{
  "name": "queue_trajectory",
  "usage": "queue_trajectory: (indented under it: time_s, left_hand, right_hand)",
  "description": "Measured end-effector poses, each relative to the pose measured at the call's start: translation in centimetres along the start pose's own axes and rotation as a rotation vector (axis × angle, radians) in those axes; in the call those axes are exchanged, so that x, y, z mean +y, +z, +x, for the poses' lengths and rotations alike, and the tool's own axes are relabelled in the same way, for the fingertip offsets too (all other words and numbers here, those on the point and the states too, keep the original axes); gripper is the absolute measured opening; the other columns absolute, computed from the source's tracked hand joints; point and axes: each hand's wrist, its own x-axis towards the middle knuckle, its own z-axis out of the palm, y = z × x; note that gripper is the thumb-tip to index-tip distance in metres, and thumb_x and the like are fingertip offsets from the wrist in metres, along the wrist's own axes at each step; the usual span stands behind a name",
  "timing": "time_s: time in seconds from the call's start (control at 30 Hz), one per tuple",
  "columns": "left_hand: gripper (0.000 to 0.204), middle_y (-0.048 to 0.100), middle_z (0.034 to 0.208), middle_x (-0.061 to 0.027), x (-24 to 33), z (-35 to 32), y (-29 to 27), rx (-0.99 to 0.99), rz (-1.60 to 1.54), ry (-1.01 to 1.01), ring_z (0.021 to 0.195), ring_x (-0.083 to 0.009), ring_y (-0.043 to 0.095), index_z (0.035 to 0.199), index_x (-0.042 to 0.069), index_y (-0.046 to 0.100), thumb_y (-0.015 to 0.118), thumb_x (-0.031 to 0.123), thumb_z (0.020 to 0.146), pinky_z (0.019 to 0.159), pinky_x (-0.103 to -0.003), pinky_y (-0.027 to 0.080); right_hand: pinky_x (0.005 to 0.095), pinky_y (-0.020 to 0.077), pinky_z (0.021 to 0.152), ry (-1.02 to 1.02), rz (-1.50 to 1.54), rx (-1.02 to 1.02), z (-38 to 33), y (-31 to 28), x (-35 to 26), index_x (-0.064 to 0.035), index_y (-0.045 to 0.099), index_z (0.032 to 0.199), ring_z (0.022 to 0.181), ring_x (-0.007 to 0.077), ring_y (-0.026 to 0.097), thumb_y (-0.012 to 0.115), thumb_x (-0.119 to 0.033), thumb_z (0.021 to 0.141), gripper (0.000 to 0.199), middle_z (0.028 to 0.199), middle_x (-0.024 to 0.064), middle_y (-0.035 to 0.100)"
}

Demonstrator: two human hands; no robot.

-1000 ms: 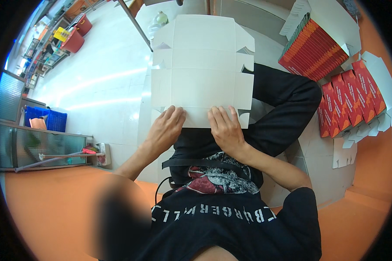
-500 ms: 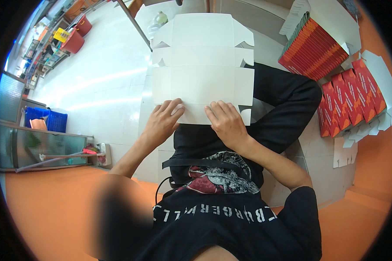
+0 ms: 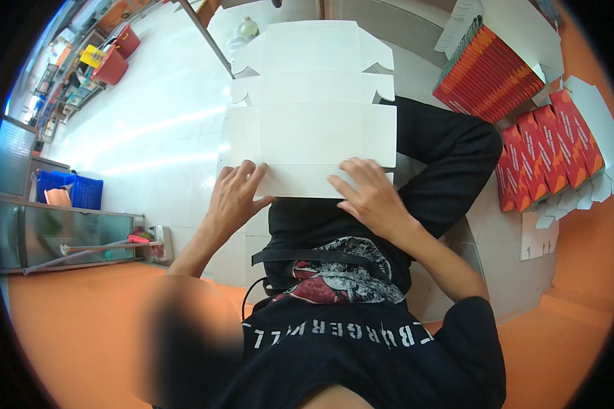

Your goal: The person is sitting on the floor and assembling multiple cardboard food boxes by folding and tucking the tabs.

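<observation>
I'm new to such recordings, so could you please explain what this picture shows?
No machine is here, only someone's bare left hand and right hand. The view comes from the left of two wide cameras worn on the head, looking down, so straight edges bend. A flat white cardboard sheet, creased and notched, lies in front, both hands over its near part. Neither seems to have a firm grip; both look loosely open. To the right are red boxes and a stack of red cartons.

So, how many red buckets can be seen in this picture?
2. Both are in the upper left: the nearer red bucket, and the farther red bucket, a little higher and to the right in the picture. Others may be hidden behind them.
</observation>
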Motion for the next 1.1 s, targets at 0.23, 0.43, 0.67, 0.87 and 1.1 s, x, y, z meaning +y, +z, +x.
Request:
queue_trajectory:
  time_s: [0.23, 0.43, 0.67, 0.87, 1.1]
  left_hand:
    - [0.058, 0.052, 0.095, -0.0092, -0.1, -0.3, 0.6, -0.006, -0.074, -0.045, 0.083, -0.0251, 0.057, 0.111, 0.007, 0.052, 0.080, 0.025, 0.064, 0.068, -0.036, 0.047]
    - [0.058, 0.050, 0.102, -0.0127, 0.5, -0.5, 0.9, -0.029, -0.144, -0.143, 0.088, -0.0299, 0.056, 0.116, 0.007, 0.048, 0.077, 0.020, 0.068, 0.074, -0.041, 0.048]
    - [0.058, 0.048, 0.106, -0.0136, 0.0, -1.3, 0.6, -0.106, -0.325, -0.165, 0.093, -0.0352, 0.055, 0.126, 0.010, 0.043, 0.064, -0.002, 0.074, 0.078, -0.044, 0.048]
    - [0.055, 0.049, 0.104, -0.0118, 0.0, -1.5, 0.2, -0.099, -0.304, -0.168, 0.091, -0.0332, 0.055, 0.123, 0.010, 0.050, 0.065, -0.002, 0.072, 0.079, -0.043, 0.047]
    - [0.055, 0.052, 0.099, -0.0118, 0.4, -1.2, 0.1, -0.059, -0.247, -0.131, 0.088, -0.0328, 0.055, 0.121, 0.008, 0.055, 0.068, -0.003, 0.068, 0.077, -0.041, 0.046]
  right_hand:
    - [0.0393, 0.0410, 0.085, 0.369, -0.142, 0.022, -3.8, -3.0, -0.1, -0.0077, 0.051, 0.117, 0.103, 0.0306, 0.049, 0.077, -0.019, 0.066, 0.059, 0.110, 0.0165, 0.048]
    - [0.0376, 0.0508, 0.062, 0.510, -0.040, -0.184, -3.7, -2.4, 0.5, -0.0031, 0.047, 0.121, 0.069, 0.0312, 0.063, 0.069, -0.018, 0.076, 0.052, 0.078, 0.0157, 0.059]
    - [0.0379, 0.0530, 0.058, 0.552, -0.099, -0.199, -3.1, -1.3, 0.0, -0.0009, 0.050, 0.113, 0.068, 0.0321, 0.064, 0.062, -0.012, 0.079, 0.037, 0.080, 0.0196, 0.059]
    - [0.0370, 0.0534, 0.056, 0.539, -0.169, -0.281, -2.6, -1.4, 0.1, 0.0014, 0.050, 0.109, 0.067, 0.0310, 0.065, 0.062, -0.011, 0.078, 0.035, 0.079, 0.0200, 0.059]
    - [0.0384, 0.0513, 0.056, 0.598, -0.206, -0.302, -2.0, -0.9, -0.2, 0.0007, 0.049, 0.110, 0.067, 0.0310, 0.064, 0.066, -0.013, 0.074, 0.043, 0.080, 0.0201, 0.060]
